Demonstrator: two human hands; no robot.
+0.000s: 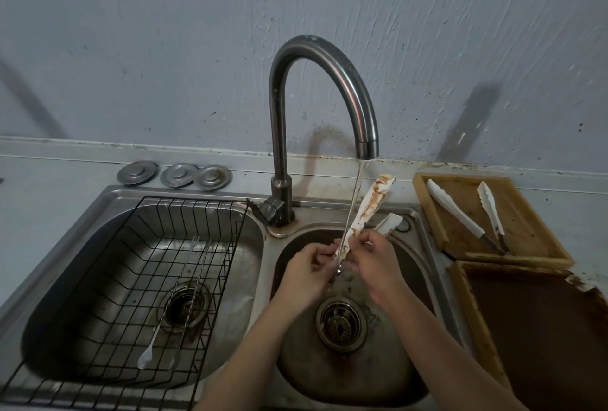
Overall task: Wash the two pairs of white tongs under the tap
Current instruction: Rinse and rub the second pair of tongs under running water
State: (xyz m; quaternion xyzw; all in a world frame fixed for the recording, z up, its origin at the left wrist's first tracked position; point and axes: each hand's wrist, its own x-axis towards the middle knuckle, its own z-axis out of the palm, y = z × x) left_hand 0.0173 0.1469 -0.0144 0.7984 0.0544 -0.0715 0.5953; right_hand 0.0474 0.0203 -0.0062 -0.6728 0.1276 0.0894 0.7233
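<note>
A pair of white plastic tongs smeared w/ brown sauce (367, 209) is held under the running stream of water (357, 195) from the curved dark metal gooseneck tap (329, 81), over the right-hand stainless steel sink basin (408, 374). The tongs are gripped near the hinge end by both hands: the left hand (307, 270) is curled round the lower part, w/ fingertips pinching it, and the right hand (375, 260) is wrapped round it from the other side. The arms of the tongs are splayed upward and away; one arm is streaked heavily w/ brown, the other is seen behind the right hand.

Progress, as judged: approx. early in the wash of pair no. 1. Brown residue is plainly left along the upper arm, so rinsing/rubbing is not finished. The second pair of white tongs w/ dark metal handle end (477, 213) is lying untouched on the wooden tray (424, 200) to the right of the sink, well apart from the water; whether it is clean cannot be told. So one pair is in hand, one is left.

Also noted: a black wire rack (138, 262) in the left basin, w/ long thin utensils lying in it, and three round metal sink plugs (174, 174) on the counter behind.
</note>
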